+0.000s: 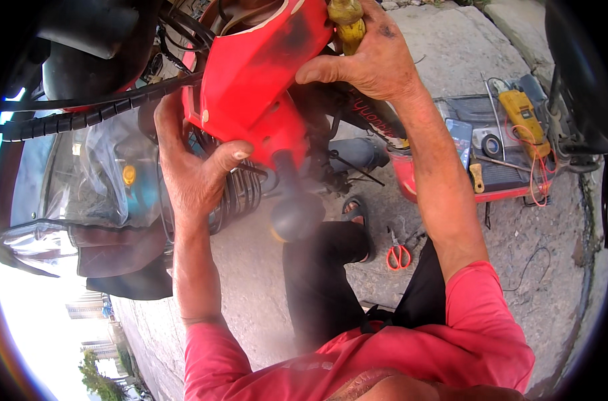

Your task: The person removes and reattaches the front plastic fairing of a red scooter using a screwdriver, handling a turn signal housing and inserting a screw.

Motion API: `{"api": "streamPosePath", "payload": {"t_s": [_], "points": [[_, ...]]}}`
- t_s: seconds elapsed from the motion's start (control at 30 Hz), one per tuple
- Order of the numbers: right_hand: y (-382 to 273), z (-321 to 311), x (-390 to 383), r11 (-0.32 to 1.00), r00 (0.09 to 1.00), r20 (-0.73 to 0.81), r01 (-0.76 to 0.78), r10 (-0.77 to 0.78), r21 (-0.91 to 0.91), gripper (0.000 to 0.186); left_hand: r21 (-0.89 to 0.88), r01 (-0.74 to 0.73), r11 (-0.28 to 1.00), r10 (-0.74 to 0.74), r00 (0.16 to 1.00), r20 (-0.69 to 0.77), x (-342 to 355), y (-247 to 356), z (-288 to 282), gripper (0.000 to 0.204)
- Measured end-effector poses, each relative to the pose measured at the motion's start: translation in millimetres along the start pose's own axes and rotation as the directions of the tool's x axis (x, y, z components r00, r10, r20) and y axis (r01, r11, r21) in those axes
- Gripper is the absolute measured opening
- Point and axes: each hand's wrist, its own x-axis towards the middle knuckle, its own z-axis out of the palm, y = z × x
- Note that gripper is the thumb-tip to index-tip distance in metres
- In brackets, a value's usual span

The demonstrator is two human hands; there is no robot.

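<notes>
A red plastic front cover (250,80) of a vehicle, smudged black at the upper right, is between my two hands. My left hand (193,160) grips its lower left edge, thumb on the near side, the other fingers mostly hidden behind. At the right edge, my right hand (367,63) holds the cover with its thumb against the red face. A yellow tool handle (347,27), like a screwdriver's, is tucked in that hand; its shaft is hidden. Below the cover juts a blurred dark grey stalk with a rounded end (296,217).
Black cables and a ribbed hose (96,110) cross at the upper left. On the right, a tray (481,180) bears a yellow multimeter (523,120), phone (458,139), tape roll (492,146) and brush (476,177). Orange-handled scissors (397,256) lie on the concrete by my sandalled foot (355,211).
</notes>
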Motion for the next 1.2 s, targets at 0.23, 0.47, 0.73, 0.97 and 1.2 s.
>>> {"api": "streamPosePath", "payload": {"t_s": [0.23, 0.47, 0.73, 0.97, 1.2], "points": [[-3.5, 1.5, -2.7, 0.997, 0.998, -0.023, -0.056, 0.058, 0.06, 0.118, 0.063, -0.057, 0.996, 0.056, 0.998, 0.023, 7.6, -6.3, -3.2, 0.122], [8.1, 2.9, -2.6, 0.988, 0.998, -0.021, 0.058, -0.056, 0.146, 0.116, 0.468, -0.198, 0.861, 0.252, 0.966, -0.054, -12.9, 25.3, -7.7, 0.097], [-7.4, 5.3, -1.7, 0.992, 0.999, -0.04, 0.004, 0.001, 0.124, 0.104, 0.531, -0.581, 0.616, 0.604, 0.782, 0.155, 21.8, 85.2, 23.5, 0.051], [-13.3, 3.9, -5.7, 0.958, 0.991, -0.119, 0.028, -0.064, -0.284, 0.104, 0.698, -0.49, 0.522, 0.498, 0.84, 0.217, 45.5, 98.7, 33.9, 0.045], [2.7, 1.0, -5.3, 0.995, 0.996, -0.084, -0.022, 0.014, -0.095, 0.105, 0.631, -0.469, 0.618, 0.493, 0.856, 0.153, 46.6, 93.9, 42.0, 0.04]]}}
